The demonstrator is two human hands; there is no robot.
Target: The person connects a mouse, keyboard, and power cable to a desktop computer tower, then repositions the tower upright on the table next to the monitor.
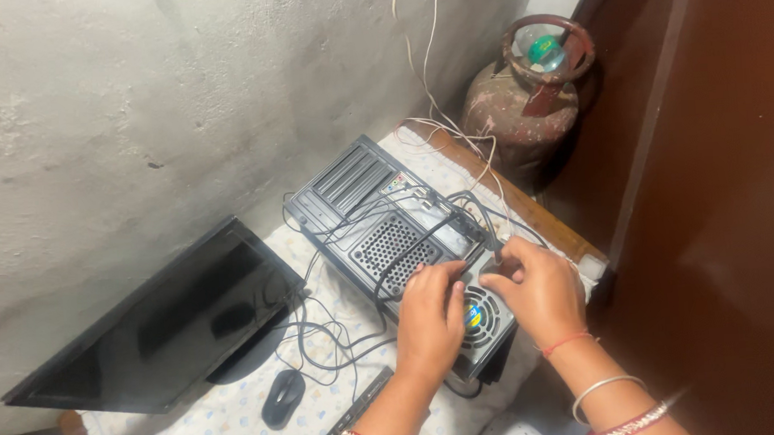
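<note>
A grey desktop computer case [378, 218] lies on its side on a cloth-covered table, rear panel facing up. Both hands rest over its power-supply fan end. My left hand [431, 318] pinches a thick black cable [407, 259] that arcs over the vent grille. My right hand [539, 291] grips a dark plug or cable end [497, 254] at the case's rear. Several thin black cables run across the panel. The fan [481, 315] is partly hidden under my hands.
A black flat monitor [161, 330] leans against the rough wall at left. A black mouse [282, 398] and a keyboard edge [350, 417] lie near the front. A rusty gas cylinder [532, 92] stands behind the table. White wires [427, 72] hang down the wall.
</note>
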